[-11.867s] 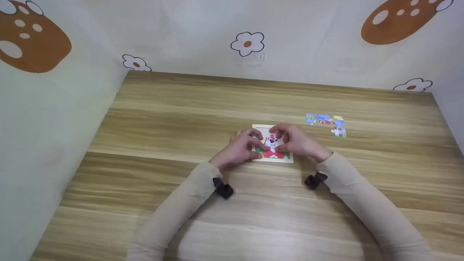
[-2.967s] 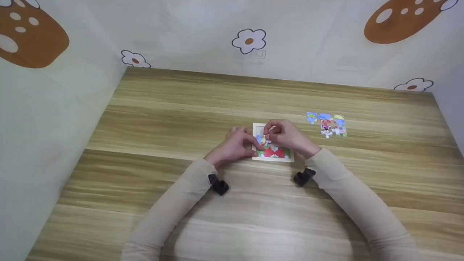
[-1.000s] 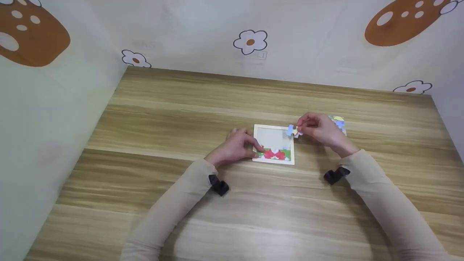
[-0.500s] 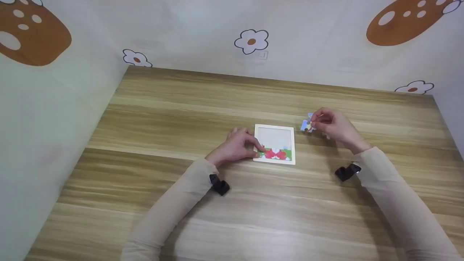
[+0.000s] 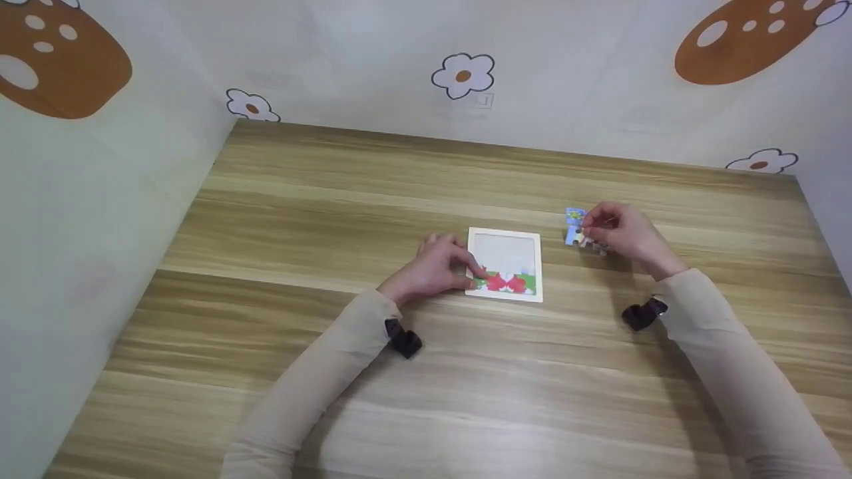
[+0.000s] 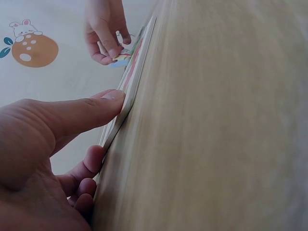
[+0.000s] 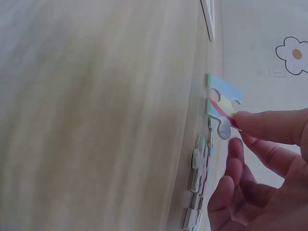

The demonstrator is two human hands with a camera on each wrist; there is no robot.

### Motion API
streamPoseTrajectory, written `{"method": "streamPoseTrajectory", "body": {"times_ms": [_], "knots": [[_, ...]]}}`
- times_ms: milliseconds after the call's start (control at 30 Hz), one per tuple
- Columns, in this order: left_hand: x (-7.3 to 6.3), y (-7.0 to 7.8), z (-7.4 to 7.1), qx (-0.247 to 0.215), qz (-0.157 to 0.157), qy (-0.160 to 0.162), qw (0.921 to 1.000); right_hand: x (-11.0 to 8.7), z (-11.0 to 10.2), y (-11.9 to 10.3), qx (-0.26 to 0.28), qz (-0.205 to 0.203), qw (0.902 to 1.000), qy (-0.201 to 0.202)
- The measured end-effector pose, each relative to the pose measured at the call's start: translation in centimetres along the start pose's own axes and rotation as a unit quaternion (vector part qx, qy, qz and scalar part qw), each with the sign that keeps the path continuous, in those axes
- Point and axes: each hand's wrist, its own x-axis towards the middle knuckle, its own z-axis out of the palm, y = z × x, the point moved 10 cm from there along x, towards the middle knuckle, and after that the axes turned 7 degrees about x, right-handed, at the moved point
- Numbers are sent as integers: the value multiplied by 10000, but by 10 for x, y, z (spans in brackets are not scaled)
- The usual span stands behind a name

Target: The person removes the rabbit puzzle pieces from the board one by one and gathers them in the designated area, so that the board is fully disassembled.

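My left hand [image 5: 442, 269] rests on the left edge of a pale puzzle frame [image 5: 538, 266], thumb and index finger pressing its rim and picture; the other fingers lie beside it on the table. A green and red strip of puzzle [image 5: 509, 283] fills the bottom of the frame, with bare backing above. To the right, my right hand [image 5: 629, 233] pinches a small joined puzzle section [image 7: 221, 98], blue and yellow with a red line, between thumb and fingers. It is tilted close over the table, beside a blue puzzle piece [image 5: 575, 215]. My hand hides much of the loose group.
Several loose puzzle pieces [image 7: 197, 173] lie below my right hand in the right wrist view. The wood-grain table [image 5: 373, 193] meets a pale wall [image 5: 353, 60] with printed flowers at the back. Black wrist cameras [image 5: 404, 339] sit on both sleeves.
The rabbit-face piece has gone from the frame to the loose group. My right hand has lifted the blue and yellow section out and carried it right. The left hand stays at the frame.
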Motion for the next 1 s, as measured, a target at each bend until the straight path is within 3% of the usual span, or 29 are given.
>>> {"method": "streamPoseTrajectory", "body": {"times_ms": [400, 1000], "knots": [[0, -1, -1, -51, -138, -1, 9999, 5, 3, 7, -146, 268, 9995, -125], [0, -1, -1, -113, -66, 36, 9999, 7, 4, 7, -198, 265, 9993, -166]]}}
